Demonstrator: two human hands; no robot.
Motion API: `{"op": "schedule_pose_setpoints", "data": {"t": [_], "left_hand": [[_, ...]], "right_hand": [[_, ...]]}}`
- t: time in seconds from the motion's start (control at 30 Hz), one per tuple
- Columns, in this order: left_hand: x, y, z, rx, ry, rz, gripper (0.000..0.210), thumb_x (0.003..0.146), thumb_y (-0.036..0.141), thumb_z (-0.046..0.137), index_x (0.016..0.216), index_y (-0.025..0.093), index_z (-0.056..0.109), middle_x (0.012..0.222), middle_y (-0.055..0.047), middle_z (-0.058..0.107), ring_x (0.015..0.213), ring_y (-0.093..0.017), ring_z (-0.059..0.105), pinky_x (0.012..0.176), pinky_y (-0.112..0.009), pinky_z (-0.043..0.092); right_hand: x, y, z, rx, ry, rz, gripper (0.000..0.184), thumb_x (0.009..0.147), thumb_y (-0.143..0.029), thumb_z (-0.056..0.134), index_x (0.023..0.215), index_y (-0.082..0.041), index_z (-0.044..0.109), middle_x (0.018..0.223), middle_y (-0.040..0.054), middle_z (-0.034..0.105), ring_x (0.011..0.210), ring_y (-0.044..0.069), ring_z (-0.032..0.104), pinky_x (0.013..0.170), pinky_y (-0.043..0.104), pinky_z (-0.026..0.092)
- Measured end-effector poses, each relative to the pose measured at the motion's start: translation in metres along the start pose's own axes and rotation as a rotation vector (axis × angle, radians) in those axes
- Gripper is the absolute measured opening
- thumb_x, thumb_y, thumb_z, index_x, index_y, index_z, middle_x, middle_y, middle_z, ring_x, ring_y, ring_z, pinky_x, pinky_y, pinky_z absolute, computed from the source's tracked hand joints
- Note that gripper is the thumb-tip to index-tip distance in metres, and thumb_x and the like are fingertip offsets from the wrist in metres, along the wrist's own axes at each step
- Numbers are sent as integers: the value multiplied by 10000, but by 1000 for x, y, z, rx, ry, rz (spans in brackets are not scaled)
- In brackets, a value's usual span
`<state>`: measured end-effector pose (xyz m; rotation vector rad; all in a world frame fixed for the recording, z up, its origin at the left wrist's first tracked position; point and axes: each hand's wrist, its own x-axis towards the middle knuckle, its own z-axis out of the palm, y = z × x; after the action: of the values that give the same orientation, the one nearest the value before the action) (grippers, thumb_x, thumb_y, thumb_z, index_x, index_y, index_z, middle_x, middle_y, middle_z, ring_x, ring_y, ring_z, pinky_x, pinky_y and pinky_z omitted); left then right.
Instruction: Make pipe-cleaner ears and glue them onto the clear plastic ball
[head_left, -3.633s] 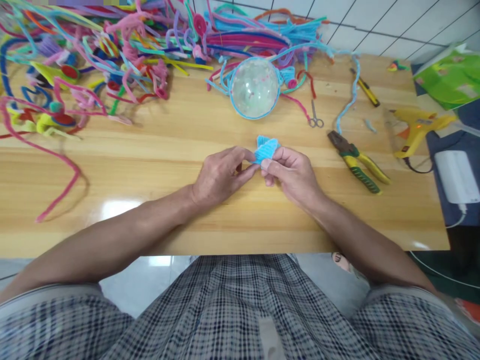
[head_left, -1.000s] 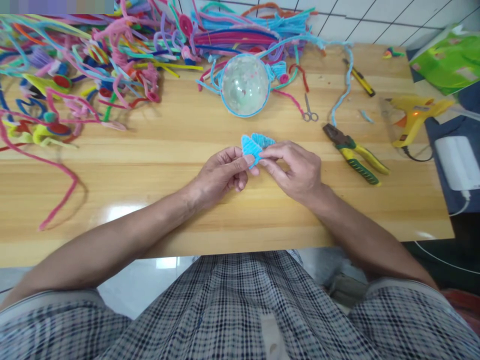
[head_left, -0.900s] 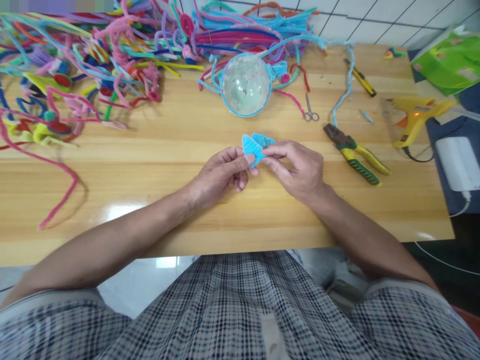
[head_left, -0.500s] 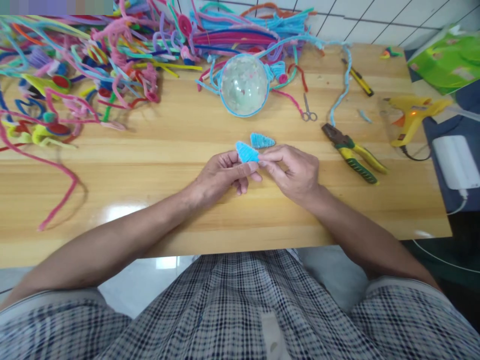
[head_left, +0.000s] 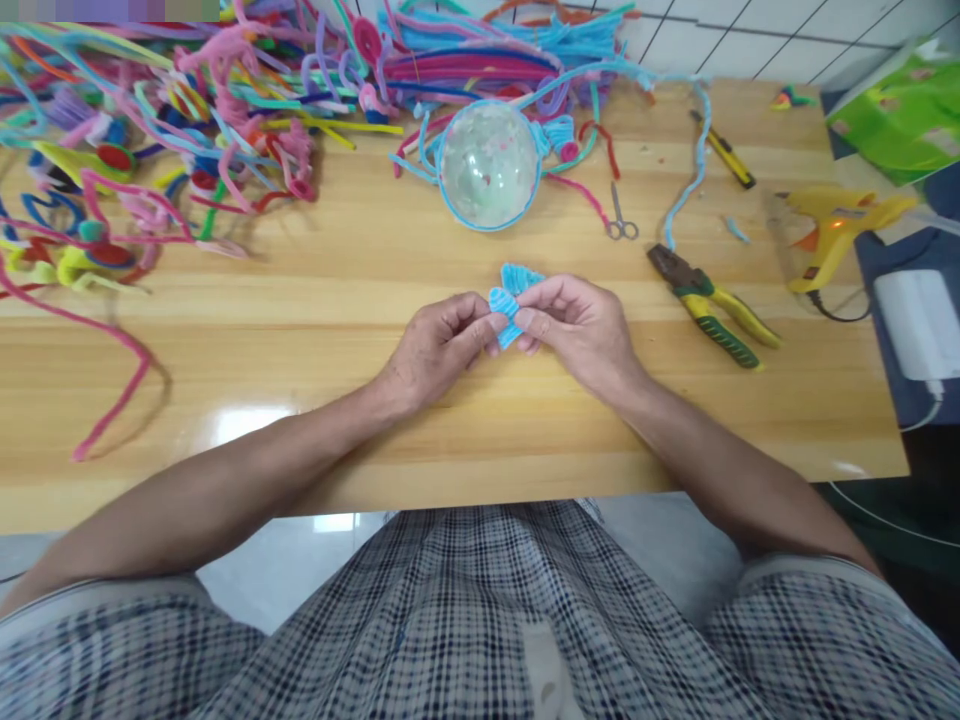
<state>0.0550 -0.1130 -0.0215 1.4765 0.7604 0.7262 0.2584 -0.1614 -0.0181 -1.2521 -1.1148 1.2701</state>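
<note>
Between the fingertips of both hands is a small blue piece wound from pipe cleaner [head_left: 504, 303], held upright a little above the table. My left hand [head_left: 442, 350] pinches its left side with thumb and forefinger. From the right, my right hand [head_left: 581, 325] grips it the same way, fingers closed. Just behind lies a second blue wound pipe-cleaner piece [head_left: 519, 277] on the wooden table, partly hidden by my right fingers. Beyond that stands a clear round bowl [head_left: 487, 170] with a blue rim and blue pipe-cleaner bits at its sides.
Pliers [head_left: 705, 305], small scissors [head_left: 621, 222], a yellow cutter [head_left: 724, 150] and a lit yellow glue gun [head_left: 836, 225] lie to the right. Heaps of coloured pipe cleaners [head_left: 210, 130] cover the back left. A green packet [head_left: 900, 115] sits at the far right.
The blue piece in my hands has turned from pointing sideways to more upright. My right hand has shifted slightly left and now covers part of the piece behind.
</note>
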Motion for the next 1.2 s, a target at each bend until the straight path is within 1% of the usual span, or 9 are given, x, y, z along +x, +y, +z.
{"op": "schedule_pose_setpoints", "data": {"t": [0.1, 0.27, 0.4, 0.5, 0.63, 0.7, 0.83, 1.03, 1.2], "left_hand": [[0, 1, -1, 19, -4, 5, 589, 993, 743, 791, 762, 217, 660, 682, 6, 602, 617, -132, 460, 565, -294, 341], [-1, -1, -3, 78, -61, 29, 608, 984, 765, 784, 783, 206, 654, 684, 28, 533, 645, -126, 424, 594, -289, 337], [-4, -5, -5, 79, -112, 24, 576, 1064, 717, 707, 808, 201, 719, 695, 6, 582, 633, -130, 463, 561, -284, 344], [-4, -7, -5, 16, -124, 17, 537, 1096, 679, 682, 844, 208, 731, 663, 14, 560, 579, -121, 449, 533, -280, 348], [-3, -10, -1, -86, -97, 55, 442, 1007, 644, 835, 982, 217, 724, 821, 4, 679, 623, -108, 510, 554, -255, 419], [-3, -11, -1, -94, -71, 74, 441, 982, 621, 875, 979, 212, 709, 839, 7, 685, 644, -102, 514, 571, -243, 440], [-2, -12, -2, -91, -49, 68, 451, 1018, 625, 833, 933, 202, 703, 801, 10, 659, 604, -91, 514, 534, -237, 430], [0, -12, -3, -108, -40, 90, 463, 988, 653, 856, 972, 209, 729, 818, 14, 664, 599, -90, 529, 525, -234, 447], [0, -13, -2, -51, 52, 161, 413, 983, 612, 879, 991, 214, 772, 863, -2, 721, 676, -106, 548, 604, -248, 460]], "right_hand": [[0, 2, 2, 35, 19, -18, 488, 797, -608, 1022, 935, -245, 726, 818, -18, 764, 652, 133, 685, 635, 304, 630], [2, 6, 0, 66, 13, -82, 501, 808, -593, 1023, 1000, -232, 733, 875, -9, 796, 642, 120, 691, 589, 272, 609], [3, 8, -3, 74, -54, -63, 497, 819, -536, 1030, 1069, -219, 741, 933, 4, 823, 630, 104, 681, 572, 251, 581], [4, 9, -4, 111, -46, -64, 484, 817, -533, 1029, 1071, -223, 757, 921, 2, 824, 620, 105, 670, 563, 255, 572], [4, 10, -4, 131, -3, -78, 497, 806, -566, 1028, 1076, -237, 772, 897, -3, 806, 624, 116, 659, 552, 264, 567], [4, 10, -4, 127, -5, -78, 495, 814, -573, 1021, 1081, -239, 770, 900, -4, 798, 627, 116, 655, 554, 264, 566], [2, 8, -3, 91, -33, -75, 460, 840, -572, 1001, 1025, -241, 740, 900, -12, 778, 637, 106, 646, 563, 249, 555], [2, 8, -4, 30, -56, -83, 436, 861, -543, 987, 971, -239, 694, 881, -22, 751, 673, 109, 643, 566, 238, 531], [1, 7, -2, 22, -78, -87, 473, 855, -580, 986, 968, -236, 682, 832, -30, 732, 664, 109, 640, 574, 242, 537]]}}
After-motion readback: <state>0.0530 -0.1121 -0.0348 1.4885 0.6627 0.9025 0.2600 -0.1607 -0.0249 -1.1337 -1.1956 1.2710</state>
